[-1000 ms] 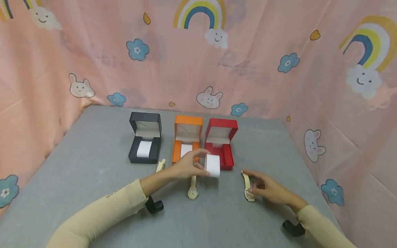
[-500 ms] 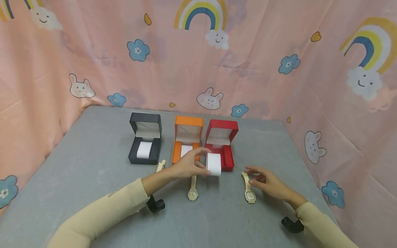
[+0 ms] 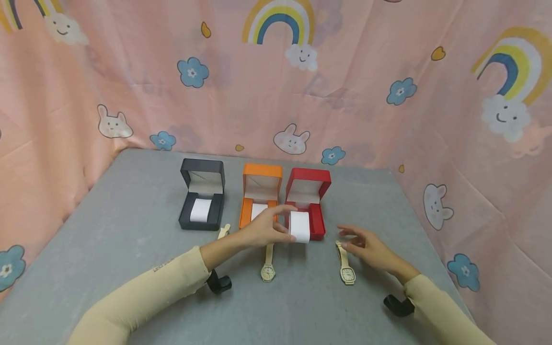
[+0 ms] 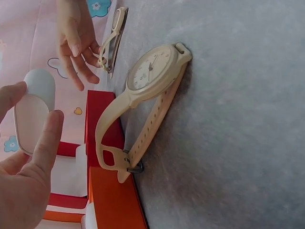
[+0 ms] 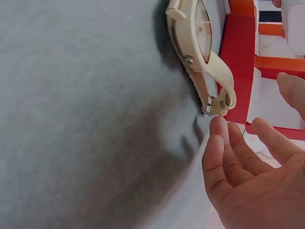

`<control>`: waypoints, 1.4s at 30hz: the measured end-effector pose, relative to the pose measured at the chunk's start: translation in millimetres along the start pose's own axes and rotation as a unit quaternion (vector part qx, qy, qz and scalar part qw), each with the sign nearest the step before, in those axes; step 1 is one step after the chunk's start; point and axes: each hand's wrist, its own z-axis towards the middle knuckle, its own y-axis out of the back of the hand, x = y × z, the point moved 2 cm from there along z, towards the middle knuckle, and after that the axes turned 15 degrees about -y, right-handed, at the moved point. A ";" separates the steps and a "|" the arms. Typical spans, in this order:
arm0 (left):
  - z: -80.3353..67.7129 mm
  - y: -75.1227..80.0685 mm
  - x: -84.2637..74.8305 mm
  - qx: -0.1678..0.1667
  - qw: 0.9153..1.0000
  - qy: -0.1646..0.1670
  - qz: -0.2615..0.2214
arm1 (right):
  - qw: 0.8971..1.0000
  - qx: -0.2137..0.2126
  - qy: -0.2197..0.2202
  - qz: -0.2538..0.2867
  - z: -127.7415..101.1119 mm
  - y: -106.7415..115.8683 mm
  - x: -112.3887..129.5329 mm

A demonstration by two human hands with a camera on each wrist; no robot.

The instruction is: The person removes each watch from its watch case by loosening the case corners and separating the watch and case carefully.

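White watch cushion (image 3: 299, 226) sits pinched in the left hand (image 3: 262, 230), thumb on one side and fingers on the other, held above the front edge of the open red box (image 3: 307, 202). Its long axis runs roughly front to back on the counter (image 3: 129, 201), rounded ends pointing toward the boxes and toward the person. The right hand (image 3: 366, 249) is relaxed with fingers spread and holds nothing; its fingertips lie just beside the strap end of a cream square-faced watch (image 3: 346, 264), which lies flat with its strap pointing away from the person. A cream round-faced watch (image 3: 268, 262) lies below the left hand, strap toward the orange box (image 3: 260, 197). A black box (image 3: 201, 200) stands open at the left.
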 end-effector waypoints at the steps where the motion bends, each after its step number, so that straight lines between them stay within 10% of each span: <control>1: 0.8 0.1 -0.1 0.000 1.000 -0.001 0.000 | 1.000 0.001 -0.004 0.000 1.7 0.0 0.6; 42: 35.1 6.9 3.8 0.004 0.990 -0.010 0.142 | 1.000 -0.002 0.002 0.021 24.3 11.3 0.9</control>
